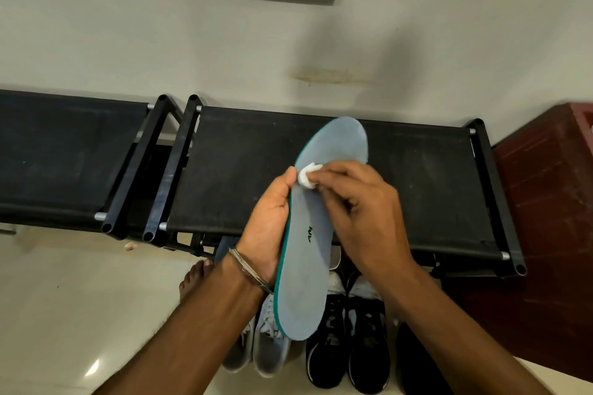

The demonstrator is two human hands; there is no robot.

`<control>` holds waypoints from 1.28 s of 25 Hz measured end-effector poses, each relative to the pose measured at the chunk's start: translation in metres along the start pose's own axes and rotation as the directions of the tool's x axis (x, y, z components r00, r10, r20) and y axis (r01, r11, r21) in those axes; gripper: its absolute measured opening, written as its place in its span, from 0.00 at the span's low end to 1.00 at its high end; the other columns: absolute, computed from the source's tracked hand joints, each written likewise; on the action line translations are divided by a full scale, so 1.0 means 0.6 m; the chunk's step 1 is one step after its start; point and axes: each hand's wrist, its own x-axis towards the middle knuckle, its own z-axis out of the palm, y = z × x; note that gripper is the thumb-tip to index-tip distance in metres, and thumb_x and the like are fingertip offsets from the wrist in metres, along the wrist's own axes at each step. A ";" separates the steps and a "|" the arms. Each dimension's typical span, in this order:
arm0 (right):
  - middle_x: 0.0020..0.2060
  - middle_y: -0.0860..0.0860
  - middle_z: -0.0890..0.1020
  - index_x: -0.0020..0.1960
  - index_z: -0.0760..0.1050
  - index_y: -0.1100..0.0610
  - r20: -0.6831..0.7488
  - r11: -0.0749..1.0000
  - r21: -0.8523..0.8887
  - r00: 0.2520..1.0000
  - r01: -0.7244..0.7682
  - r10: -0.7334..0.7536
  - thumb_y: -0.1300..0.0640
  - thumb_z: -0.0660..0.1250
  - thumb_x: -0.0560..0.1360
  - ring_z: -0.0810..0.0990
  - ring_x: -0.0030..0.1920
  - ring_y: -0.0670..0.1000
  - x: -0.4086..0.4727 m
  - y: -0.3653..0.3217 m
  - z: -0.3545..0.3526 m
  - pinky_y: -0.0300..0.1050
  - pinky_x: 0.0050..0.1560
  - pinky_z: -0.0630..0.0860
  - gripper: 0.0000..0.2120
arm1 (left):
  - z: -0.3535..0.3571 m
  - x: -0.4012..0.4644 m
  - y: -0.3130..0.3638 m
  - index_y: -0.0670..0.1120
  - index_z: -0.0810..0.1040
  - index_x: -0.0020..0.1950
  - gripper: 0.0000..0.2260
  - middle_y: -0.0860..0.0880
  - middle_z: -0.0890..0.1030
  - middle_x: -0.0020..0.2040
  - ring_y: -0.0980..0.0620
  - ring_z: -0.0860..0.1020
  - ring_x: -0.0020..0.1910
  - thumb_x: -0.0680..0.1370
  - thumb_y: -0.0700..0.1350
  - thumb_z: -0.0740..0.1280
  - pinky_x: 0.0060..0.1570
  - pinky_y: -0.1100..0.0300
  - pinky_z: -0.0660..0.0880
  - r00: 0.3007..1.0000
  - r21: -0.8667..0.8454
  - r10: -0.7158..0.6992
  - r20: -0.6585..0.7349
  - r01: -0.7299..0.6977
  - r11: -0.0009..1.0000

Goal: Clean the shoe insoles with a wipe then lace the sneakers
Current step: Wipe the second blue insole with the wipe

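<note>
The long grey foam insole with a green edge is held up over the black fabric bench, toe end pointing away towards the wall. The left hand grips its side. The right hand pinches a small white wipe, probably pressing it on the insole.

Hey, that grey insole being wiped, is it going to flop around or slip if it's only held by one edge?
Probably fairly stiff: the insole stays straight though the left hand grips only one long edge. It looks thin and light. Its matte top seems unlikely to slip, yet the right hand pressing the wipe could bend the unsupported toe.
</note>
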 end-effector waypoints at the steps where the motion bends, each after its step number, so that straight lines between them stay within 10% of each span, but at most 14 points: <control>1: 0.54 0.52 0.83 0.57 0.83 0.58 -0.047 0.998 -0.037 0.998 -0.047 0.045 0.59 0.69 0.77 0.80 0.55 0.51 0.008 0.016 -0.010 0.48 0.57 0.80 0.10 | 0.001 0.001 -0.005 0.43 0.76 0.68 0.26 0.40 0.81 0.54 0.45 0.80 0.47 0.80 0.60 0.57 0.49 0.53 0.78 1.000 0.078 -0.014 -0.019 0.015 0.997; 8: 0.54 0.51 0.83 0.57 0.83 0.58 0.066 0.998 0.061 0.997 0.021 -0.025 0.58 0.68 0.77 0.80 0.55 0.49 -0.006 -0.002 -0.001 0.46 0.59 0.78 0.10 | 0.008 -0.005 0.001 0.42 0.76 0.66 0.24 0.41 0.81 0.56 0.46 0.80 0.51 0.80 0.57 0.57 0.56 0.55 0.75 0.999 0.041 0.036 0.002 -0.036 0.999; 13: 0.55 0.52 0.82 0.58 0.82 0.58 -0.145 0.985 -0.089 0.980 -0.149 0.135 0.64 0.68 0.77 0.80 0.53 0.51 0.021 0.051 -0.037 0.50 0.54 0.80 0.11 | 0.012 -0.006 -0.011 0.43 0.77 0.62 0.24 0.37 0.84 0.47 0.46 0.83 0.36 0.81 0.58 0.53 0.34 0.58 0.80 0.999 0.317 -0.028 -0.033 0.037 0.948; 18: 0.55 0.50 0.82 0.57 0.83 0.57 0.043 0.998 0.059 0.999 -0.035 0.033 0.63 0.70 0.76 0.80 0.55 0.47 -0.011 -0.011 0.005 0.40 0.57 0.78 0.10 | -0.001 0.002 0.008 0.43 0.76 0.68 0.26 0.37 0.75 0.66 0.42 0.75 0.60 0.80 0.59 0.57 0.66 0.50 0.69 0.998 0.098 -0.007 -0.059 0.013 0.995; 22: 0.53 0.52 0.83 0.55 0.84 0.59 0.126 0.995 0.048 0.987 0.090 -0.096 0.63 0.69 0.76 0.79 0.54 0.48 -0.033 -0.040 0.029 0.36 0.60 0.74 0.09 | -0.021 0.007 0.036 0.44 0.73 0.70 0.30 0.37 0.75 0.67 0.43 0.74 0.65 0.79 0.63 0.53 0.60 0.51 0.74 0.999 -0.020 -0.027 -0.020 0.026 0.999; 27: 0.51 0.54 0.83 0.54 0.83 0.60 -0.012 0.979 -0.205 1.000 -0.007 0.004 0.65 0.70 0.74 0.79 0.52 0.53 -0.005 0.028 0.000 0.44 0.54 0.77 0.10 | -0.023 0.008 0.029 0.46 0.77 0.67 0.26 0.41 0.81 0.56 0.45 0.80 0.47 0.80 0.62 0.54 0.47 0.53 0.80 0.995 0.058 0.055 -0.079 -0.051 0.997; 32: 0.51 0.53 0.83 0.54 0.84 0.59 0.118 0.994 -0.049 0.989 0.093 -0.087 0.62 0.69 0.75 0.78 0.53 0.49 -0.033 -0.031 0.030 0.30 0.60 0.69 0.10 | -0.025 0.005 0.041 0.46 0.72 0.71 0.30 0.39 0.76 0.67 0.43 0.74 0.66 0.80 0.64 0.52 0.59 0.51 0.75 0.999 -0.035 0.028 -0.016 -0.029 0.999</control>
